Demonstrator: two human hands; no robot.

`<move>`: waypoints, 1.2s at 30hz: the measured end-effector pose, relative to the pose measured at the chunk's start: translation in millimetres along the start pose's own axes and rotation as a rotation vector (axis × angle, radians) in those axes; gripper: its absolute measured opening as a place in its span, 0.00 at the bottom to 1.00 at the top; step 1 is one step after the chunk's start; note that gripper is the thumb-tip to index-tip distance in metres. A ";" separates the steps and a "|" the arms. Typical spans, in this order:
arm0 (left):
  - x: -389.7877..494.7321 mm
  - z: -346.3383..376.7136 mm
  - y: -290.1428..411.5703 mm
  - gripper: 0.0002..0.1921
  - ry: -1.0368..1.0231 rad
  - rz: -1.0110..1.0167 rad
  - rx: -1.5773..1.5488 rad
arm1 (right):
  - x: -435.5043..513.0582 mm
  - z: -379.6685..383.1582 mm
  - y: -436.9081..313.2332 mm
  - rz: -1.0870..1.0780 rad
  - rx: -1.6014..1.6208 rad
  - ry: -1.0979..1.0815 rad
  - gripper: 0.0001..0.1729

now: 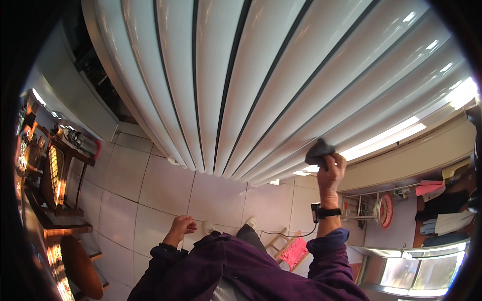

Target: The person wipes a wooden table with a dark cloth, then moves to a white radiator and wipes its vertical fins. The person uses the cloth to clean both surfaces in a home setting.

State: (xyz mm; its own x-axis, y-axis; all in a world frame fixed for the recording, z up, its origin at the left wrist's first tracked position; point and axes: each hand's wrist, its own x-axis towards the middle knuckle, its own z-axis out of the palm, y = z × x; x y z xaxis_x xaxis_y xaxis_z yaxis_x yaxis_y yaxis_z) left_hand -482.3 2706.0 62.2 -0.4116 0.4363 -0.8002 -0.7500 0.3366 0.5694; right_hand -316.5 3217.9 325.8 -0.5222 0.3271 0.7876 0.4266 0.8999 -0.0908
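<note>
A large white column radiator (241,90) with rounded vertical tubes and dark gaps fills the view ahead. My right hand (331,173) grips a dark grey cloth (319,151) against the radiator's right side. A black wrist strap holds a small device with a cable on that arm. My left hand (183,227) hangs low over the tiled floor, away from the radiator, with fingers curled and nothing visible in it; how tightly they close is hard to tell.
Dark wooden furniture (67,177) stands at the left. A low stool with a pink woven seat (293,253) is beside my legs on the tiled floor (162,180). At the right are a white metal rack (360,217) with a red-rimmed basin (385,210) and several folded cloths.
</note>
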 end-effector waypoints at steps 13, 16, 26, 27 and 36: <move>3.7 17.1 2.6 0.11 0.035 0.028 -0.028 | -149.6 61.8 50.3 0.919 0.330 -0.620 0.10; 2.9 14.5 -5.8 0.11 0.037 0.030 -0.057 | -168.6 52.1 66.4 1.530 0.838 -0.330 0.10; 15.4 25.5 -3.9 0.09 0.000 0.033 -0.068 | -15.7 9.3 95.3 1.212 1.167 -0.041 0.18; 15.4 27.0 -2.4 0.08 0.005 0.024 -0.075 | 3.5 -5.2 92.6 1.166 1.164 -0.046 0.18; 10.7 31.8 -2.6 0.07 0.011 0.022 -0.083 | 170.1 -141.7 92.6 0.746 1.013 0.127 0.16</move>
State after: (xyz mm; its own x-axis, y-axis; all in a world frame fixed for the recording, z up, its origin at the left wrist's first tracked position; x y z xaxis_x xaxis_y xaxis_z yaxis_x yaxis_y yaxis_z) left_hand -468.4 2736.3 58.2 -0.4336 0.4338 -0.7898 -0.7807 0.2570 0.5697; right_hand -261.2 3316.0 537.7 -0.3007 0.8695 0.3919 -0.1988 0.3447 -0.9174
